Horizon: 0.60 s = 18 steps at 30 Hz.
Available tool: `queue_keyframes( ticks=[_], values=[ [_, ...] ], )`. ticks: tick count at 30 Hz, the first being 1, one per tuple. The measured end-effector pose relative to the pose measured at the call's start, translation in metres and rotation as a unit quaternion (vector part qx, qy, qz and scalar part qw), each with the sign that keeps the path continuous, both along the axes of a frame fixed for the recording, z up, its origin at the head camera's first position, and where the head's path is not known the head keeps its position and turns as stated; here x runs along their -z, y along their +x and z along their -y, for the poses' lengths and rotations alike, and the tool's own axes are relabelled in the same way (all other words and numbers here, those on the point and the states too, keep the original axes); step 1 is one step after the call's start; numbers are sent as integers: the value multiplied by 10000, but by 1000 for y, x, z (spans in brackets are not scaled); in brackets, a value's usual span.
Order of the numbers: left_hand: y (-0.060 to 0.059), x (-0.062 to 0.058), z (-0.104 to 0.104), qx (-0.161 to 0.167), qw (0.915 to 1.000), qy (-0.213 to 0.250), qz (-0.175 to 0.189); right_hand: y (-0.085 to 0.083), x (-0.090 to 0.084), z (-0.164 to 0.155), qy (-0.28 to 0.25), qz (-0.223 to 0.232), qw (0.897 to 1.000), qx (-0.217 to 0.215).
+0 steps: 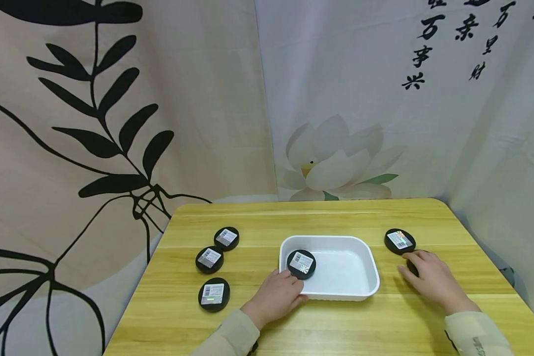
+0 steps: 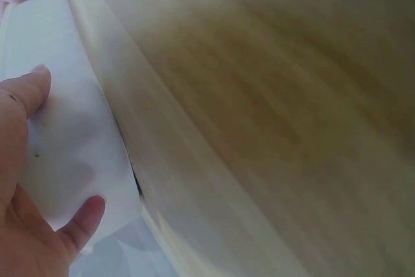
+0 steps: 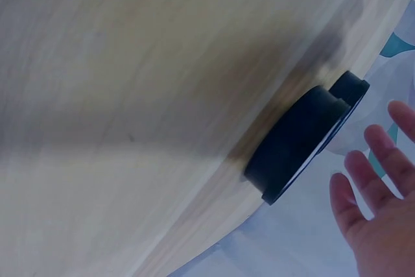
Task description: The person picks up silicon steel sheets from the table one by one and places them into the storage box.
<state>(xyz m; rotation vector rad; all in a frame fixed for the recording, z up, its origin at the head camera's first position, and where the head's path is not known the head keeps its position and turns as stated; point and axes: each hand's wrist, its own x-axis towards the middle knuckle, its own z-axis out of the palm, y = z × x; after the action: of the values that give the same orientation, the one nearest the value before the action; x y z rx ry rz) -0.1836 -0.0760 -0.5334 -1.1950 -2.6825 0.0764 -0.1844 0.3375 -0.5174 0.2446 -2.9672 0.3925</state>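
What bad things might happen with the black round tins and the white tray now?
1. The left hand touches the white tray at its rim; a nudge might slide it.
2. The right hand covers one black tin beside another; reaching could bump that one toward the table edge.

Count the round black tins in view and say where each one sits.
6: three on the table's left side, rear, middle and front; one in the white tray at its left end; one far right; one mostly hidden under the right hand, seen at.
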Motion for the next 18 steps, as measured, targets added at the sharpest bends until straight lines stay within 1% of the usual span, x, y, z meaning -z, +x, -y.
queue_keyframes(
  ticks=[7, 18],
  values=[
    [0, 1, 0, -2, 10000, 12, 49, 1, 2, -5, -84, -83, 9999, 24],
    [0, 1, 0, -10, 10000, -20, 76, 0, 8, -12, -99, -89, 9998, 135]
  ],
)
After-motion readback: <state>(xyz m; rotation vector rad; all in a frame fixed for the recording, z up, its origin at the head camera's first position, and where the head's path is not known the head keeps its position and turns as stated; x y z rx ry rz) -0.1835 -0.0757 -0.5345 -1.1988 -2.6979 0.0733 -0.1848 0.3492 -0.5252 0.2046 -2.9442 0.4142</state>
